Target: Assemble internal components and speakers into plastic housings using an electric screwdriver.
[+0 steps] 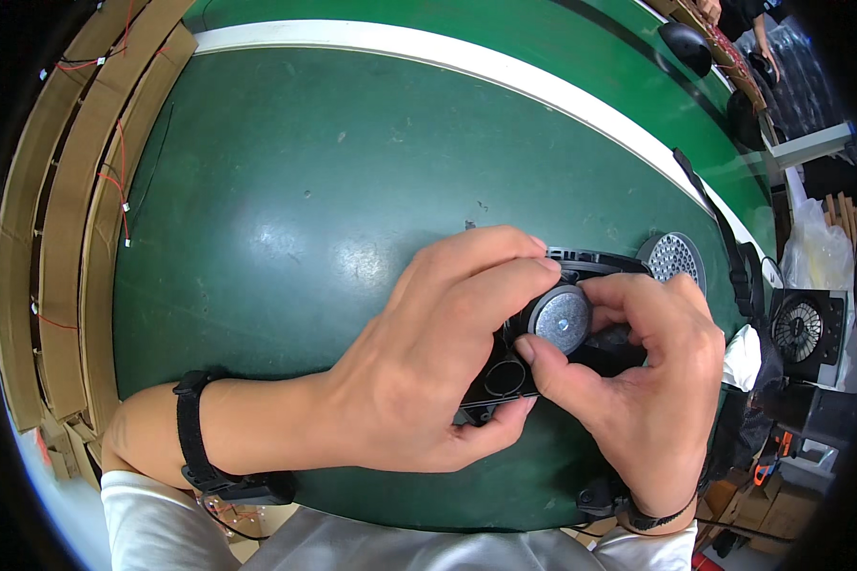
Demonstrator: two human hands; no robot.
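A black plastic housing [501,379] is held tilted just above the green table. My left hand [414,357] wraps round its left side, with fingers over the top and the thumb below. Set against the housing is a speaker driver [562,320], its round silver metal back facing up. The thumb and fingers of my right hand [643,366] close on the driver's rim from the right. Part of the housing is hidden behind both hands. Just beyond my right hand lies a round grey perforated grille [672,255].
Long cardboard trays [62,228] with red wires line the left side. A white strip [400,52] edges the table before a bright green surface. At right are a black strap [733,247], a white crumpled piece [743,359] and a fan [798,328]. Another person's arm shows at top right.
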